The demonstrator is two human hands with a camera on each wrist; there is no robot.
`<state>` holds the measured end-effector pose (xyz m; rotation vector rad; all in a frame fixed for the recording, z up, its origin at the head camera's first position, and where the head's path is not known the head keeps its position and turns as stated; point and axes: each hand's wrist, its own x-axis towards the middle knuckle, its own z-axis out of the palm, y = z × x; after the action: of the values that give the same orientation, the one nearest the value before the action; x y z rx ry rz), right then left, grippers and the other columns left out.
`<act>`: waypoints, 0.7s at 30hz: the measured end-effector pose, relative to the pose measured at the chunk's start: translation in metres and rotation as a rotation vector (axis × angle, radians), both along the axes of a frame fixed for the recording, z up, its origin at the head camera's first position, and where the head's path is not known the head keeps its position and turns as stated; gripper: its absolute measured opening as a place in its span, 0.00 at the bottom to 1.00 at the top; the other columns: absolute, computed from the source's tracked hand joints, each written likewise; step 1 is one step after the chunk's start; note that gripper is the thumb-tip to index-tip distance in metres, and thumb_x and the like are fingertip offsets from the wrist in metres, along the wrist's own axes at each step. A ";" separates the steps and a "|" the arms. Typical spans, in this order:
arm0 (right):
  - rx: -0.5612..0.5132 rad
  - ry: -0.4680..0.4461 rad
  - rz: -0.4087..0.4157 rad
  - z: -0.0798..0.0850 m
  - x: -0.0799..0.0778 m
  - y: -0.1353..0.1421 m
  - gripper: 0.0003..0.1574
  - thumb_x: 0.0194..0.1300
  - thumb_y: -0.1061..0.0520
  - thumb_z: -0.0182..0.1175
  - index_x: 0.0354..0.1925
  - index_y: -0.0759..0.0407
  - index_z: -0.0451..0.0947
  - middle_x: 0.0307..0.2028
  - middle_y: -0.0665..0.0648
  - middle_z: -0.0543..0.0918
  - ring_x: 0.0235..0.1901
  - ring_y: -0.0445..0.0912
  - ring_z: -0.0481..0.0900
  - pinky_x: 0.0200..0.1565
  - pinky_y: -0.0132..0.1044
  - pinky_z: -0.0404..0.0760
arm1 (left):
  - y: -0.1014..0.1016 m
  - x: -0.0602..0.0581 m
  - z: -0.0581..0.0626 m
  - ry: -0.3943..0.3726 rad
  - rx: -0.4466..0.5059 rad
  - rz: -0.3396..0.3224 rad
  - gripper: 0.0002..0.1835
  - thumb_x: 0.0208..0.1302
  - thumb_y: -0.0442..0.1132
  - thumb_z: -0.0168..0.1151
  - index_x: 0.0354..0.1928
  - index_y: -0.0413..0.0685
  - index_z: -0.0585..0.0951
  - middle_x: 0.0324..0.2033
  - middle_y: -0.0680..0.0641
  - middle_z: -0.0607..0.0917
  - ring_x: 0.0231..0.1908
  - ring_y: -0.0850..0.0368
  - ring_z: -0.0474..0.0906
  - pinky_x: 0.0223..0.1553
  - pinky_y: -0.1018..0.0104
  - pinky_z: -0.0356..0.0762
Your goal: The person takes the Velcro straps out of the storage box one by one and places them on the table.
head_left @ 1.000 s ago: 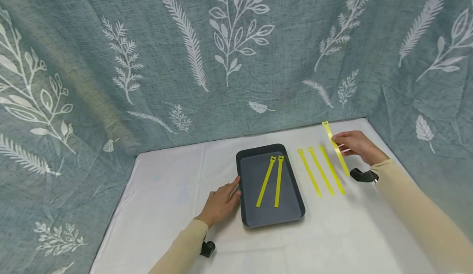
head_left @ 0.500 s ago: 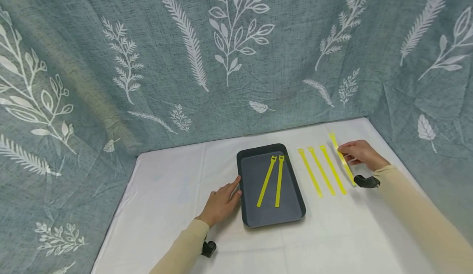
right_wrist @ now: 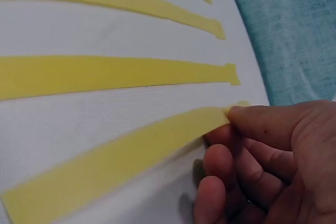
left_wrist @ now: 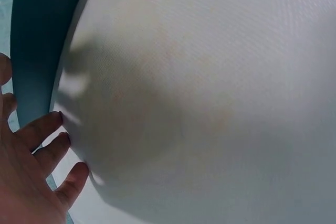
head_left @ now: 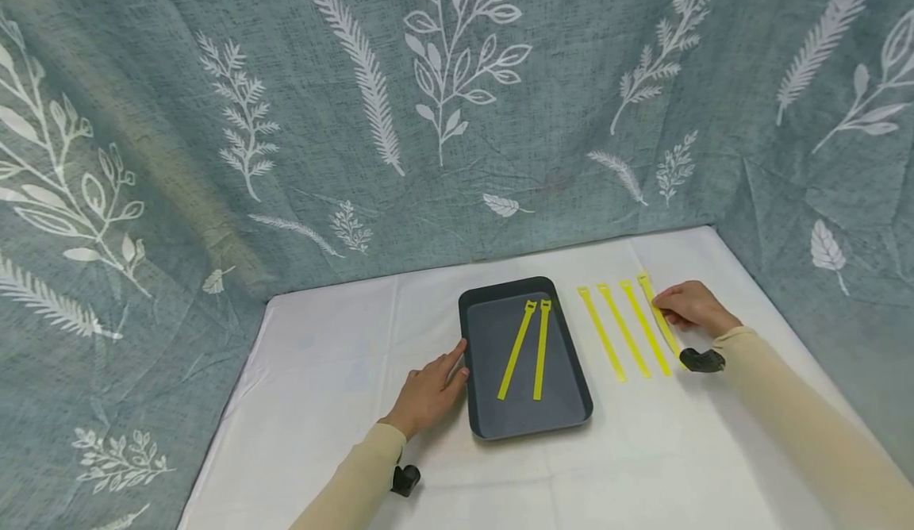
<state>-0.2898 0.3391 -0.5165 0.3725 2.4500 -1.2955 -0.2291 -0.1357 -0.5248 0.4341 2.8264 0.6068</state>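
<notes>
My right hand (head_left: 693,305) pinches a yellow hook-and-loop cable strap (right_wrist: 105,161) between thumb and index finger, close to its slotted head. The strap slants low over the white table, just right of three similar straps (head_left: 625,330) that lie side by side. Left of these stands a dark grey tray (head_left: 489,343) with two yellow straps (head_left: 540,351) on its bottom, their heads near each other at the far end. Fingers extended, my left hand (head_left: 427,391) rests against the tray's left wall; the left wrist view shows its fingertips beside the table cloth.
White cloth covers the table (head_left: 321,371). A green-grey curtain (head_left: 457,117) with white leaf prints hangs behind and at both sides, meeting the table's back edge. Each wrist wears a black camera mount (head_left: 405,480).
My right hand has lowered the strap toward the table, bringing it beside the row of three. My left hand and the tray stay in place.
</notes>
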 end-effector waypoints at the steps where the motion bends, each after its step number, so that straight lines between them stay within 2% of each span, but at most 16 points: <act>1: 0.008 0.006 0.008 0.000 0.001 -0.001 0.22 0.72 0.53 0.56 0.51 0.73 0.77 0.21 0.47 0.78 0.20 0.38 0.74 0.25 0.32 0.76 | 0.000 0.000 0.000 -0.003 0.001 0.002 0.30 0.80 0.58 0.41 0.80 0.66 0.57 0.72 0.46 0.72 0.73 0.44 0.67 0.68 0.35 0.62; 6: 0.069 0.041 0.039 -0.001 0.004 -0.003 0.19 0.70 0.53 0.56 0.46 0.71 0.77 0.23 0.49 0.78 0.21 0.41 0.73 0.27 0.34 0.75 | 0.000 0.001 0.000 0.002 0.013 -0.005 0.30 0.80 0.57 0.42 0.80 0.65 0.56 0.73 0.46 0.72 0.73 0.44 0.67 0.68 0.34 0.61; 12: 0.143 0.054 0.046 -0.003 0.003 -0.005 0.17 0.69 0.51 0.56 0.39 0.66 0.76 0.20 0.48 0.76 0.20 0.41 0.71 0.27 0.34 0.71 | -0.001 0.000 0.000 0.005 0.006 -0.005 0.31 0.80 0.58 0.41 0.80 0.65 0.56 0.72 0.46 0.72 0.72 0.44 0.68 0.68 0.36 0.63; 21: 0.154 0.048 -0.017 -0.011 0.004 -0.007 0.20 0.70 0.48 0.50 0.38 0.64 0.74 0.21 0.49 0.75 0.20 0.42 0.70 0.28 0.35 0.69 | -0.002 0.000 0.000 0.012 0.026 -0.007 0.30 0.80 0.57 0.43 0.80 0.63 0.58 0.72 0.46 0.73 0.72 0.44 0.68 0.67 0.35 0.63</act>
<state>-0.2860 0.3321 -0.5270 0.4061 2.6006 -1.1380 -0.2290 -0.1378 -0.5249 0.4536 2.8299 0.6421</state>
